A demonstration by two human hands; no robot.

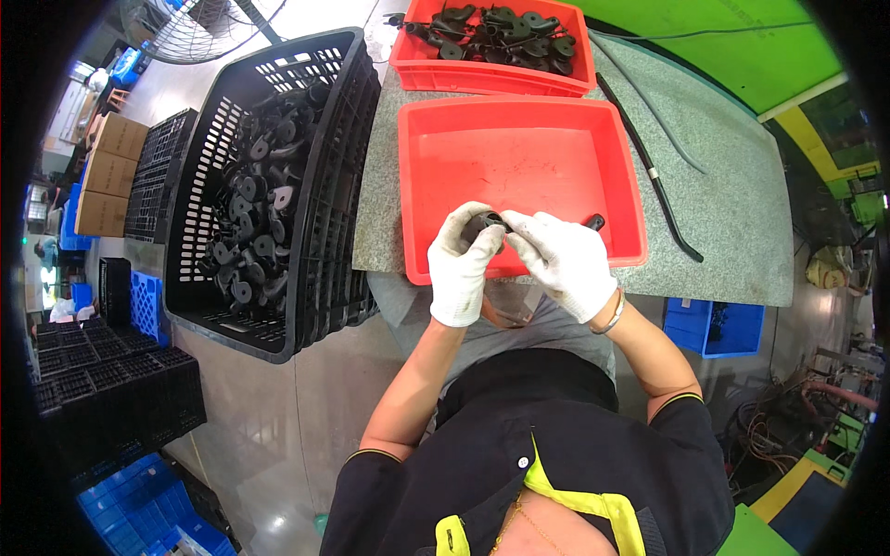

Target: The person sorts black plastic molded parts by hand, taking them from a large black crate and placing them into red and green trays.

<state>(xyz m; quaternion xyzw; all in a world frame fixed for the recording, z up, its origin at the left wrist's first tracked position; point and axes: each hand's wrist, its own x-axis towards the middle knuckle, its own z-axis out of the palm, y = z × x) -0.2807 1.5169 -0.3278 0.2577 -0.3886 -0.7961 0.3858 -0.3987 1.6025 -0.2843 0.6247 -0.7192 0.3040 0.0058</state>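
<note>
Head view, single frame. Both hands wear white knit gloves and meet over the near rim of an empty red tray (519, 157) on a grey speckled table (732, 213).

Left hand (461, 264): fingers curled narrow around a small black plastic part (484, 230), gripping it from the left side and underneath. Right hand (563, 259): fingers also closed in, thumb and forefinger pinching the same part from its 3 o'clock side. A thin bracelet shows on the right wrist. A dark tip (594, 221) pokes out at 1 o'clock from the right hand; cannot tell if it belongs to the part or to a tool.

Part position: held between the two hands, above the front edge of the empty tray, roughly centre of frame. Its exact shape is mostly hidden by the gloves.

Surroundings by clock face from the hands:
- 12 o'clock: second red tray (491, 74), holding many black parts of like kind, touching the far edge of the empty tray.
- 9 to 10 o'clock: tall black slotted crate (329, 232), beside the table, filled with a heap of black parts.
- 2 o'clock: long thin black rod (649, 171) lying on the table, just right of the empty tray.
- 4 o'clock: blue bin (714, 326) below the table edge.
- 8 o'clock: stacked black and blue crates (120, 389) on the floor.
</note>
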